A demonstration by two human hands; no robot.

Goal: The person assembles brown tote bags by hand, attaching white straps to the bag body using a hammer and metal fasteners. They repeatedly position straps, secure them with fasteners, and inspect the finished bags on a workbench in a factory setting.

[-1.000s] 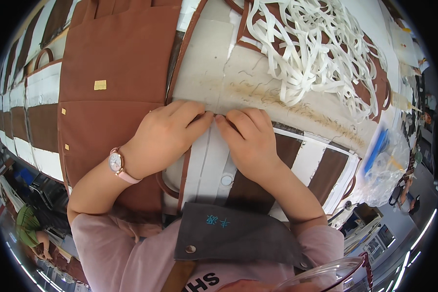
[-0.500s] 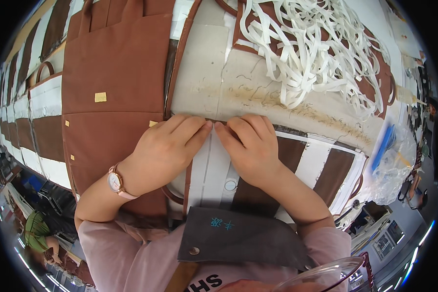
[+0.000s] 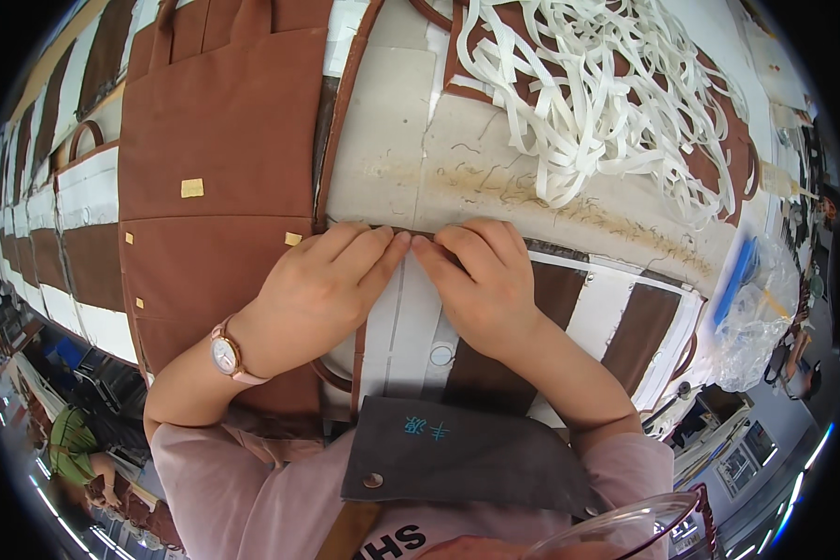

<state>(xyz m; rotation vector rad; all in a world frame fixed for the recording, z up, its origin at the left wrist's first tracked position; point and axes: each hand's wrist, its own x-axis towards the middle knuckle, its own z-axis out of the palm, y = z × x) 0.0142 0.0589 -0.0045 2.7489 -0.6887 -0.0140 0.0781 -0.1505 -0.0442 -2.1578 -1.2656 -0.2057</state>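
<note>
A flat bag piece with brown and white stripes (image 3: 607, 322) lies before me, its far edge trimmed with a narrow dark strip (image 3: 558, 249). My left hand (image 3: 319, 287), with a watch (image 3: 225, 355) on the wrist, is closed, thumb and fingers pinching that far edge. Close beside it, thumb tips almost meeting, my right hand (image 3: 483, 291) pinches the same edge. The fingertips hide the part of the edge between them. A round snap button (image 3: 441, 356) shows on the white stripe below my right hand.
Reddish-brown bag panels (image 3: 224, 131) with small yellow tape pieces (image 3: 191, 188) lie at left. A heap of white ribbon strips (image 3: 607, 103) covers the far right. Loose threads (image 3: 579, 205) are scattered on the beige table. A clear plastic bag (image 3: 756, 317) sits at the right edge.
My left hand and wrist have shifted slightly to the right, uncovering more of a yellow tape piece. My right hand has stayed nearly still.
</note>
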